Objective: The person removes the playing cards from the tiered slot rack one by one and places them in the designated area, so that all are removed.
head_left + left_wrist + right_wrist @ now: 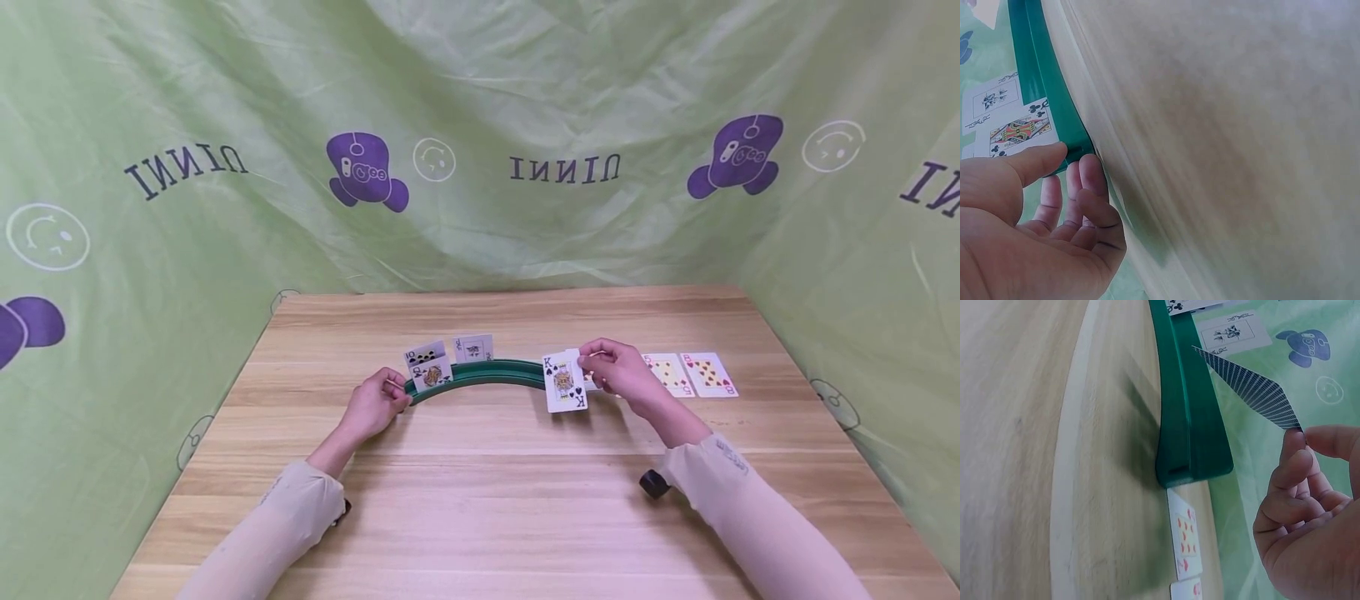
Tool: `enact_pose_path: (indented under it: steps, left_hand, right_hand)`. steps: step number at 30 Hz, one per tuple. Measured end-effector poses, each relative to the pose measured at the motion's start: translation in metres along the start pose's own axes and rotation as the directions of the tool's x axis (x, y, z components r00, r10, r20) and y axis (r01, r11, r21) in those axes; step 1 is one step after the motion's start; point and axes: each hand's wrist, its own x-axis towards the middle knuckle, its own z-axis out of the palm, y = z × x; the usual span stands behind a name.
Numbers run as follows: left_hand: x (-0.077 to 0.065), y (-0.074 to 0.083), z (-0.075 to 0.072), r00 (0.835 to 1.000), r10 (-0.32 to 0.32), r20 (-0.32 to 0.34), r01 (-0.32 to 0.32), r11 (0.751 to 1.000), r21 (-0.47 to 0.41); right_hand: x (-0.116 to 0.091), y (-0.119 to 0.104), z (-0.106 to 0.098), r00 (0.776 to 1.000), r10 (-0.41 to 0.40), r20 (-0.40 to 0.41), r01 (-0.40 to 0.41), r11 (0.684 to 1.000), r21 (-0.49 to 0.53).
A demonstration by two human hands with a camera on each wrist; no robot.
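A curved green playing-card holder (491,372) stands on the table. My left hand (372,406) pinches its left end between thumb and fingers, as the left wrist view shows close up. Near that end a queen of clubs (1020,130) stands in the holder, with a black ten (424,351) partly hidden behind it. A joker card (473,349) stands a little to the right in the back slot. My right hand (618,371) pinches a king of spades (565,381) by its edge, in front of the holder's right end. In the right wrist view the king's striped back (1254,387) shows, apart from the holder.
Right of the holder, face-up red cards lie in a row on the wooden table (480,500). They include a diamond card (667,375) and an eight of hearts (708,375); another is partly behind my right hand. A green printed curtain (480,233) surrounds the table.
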Motion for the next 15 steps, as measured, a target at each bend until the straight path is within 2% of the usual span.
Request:
enact_pose_path:
  steps: [6,15]
  left_hand:
    - [0.0,0.001,0.0,1.0,-0.002,0.001,0.002,1.0,-0.006]
    - [0.0,0.0,0.0,1.0,0.008,-0.001,-0.008,1.0,0.002]
  right_hand:
    - [-0.006,0.004,-0.007,1.0,-0.007,-0.006,0.007,1.0,0.019]
    - [-0.015,0.013,-0.02,0.998,0.044,-0.035,-0.044,0.999,0.001]
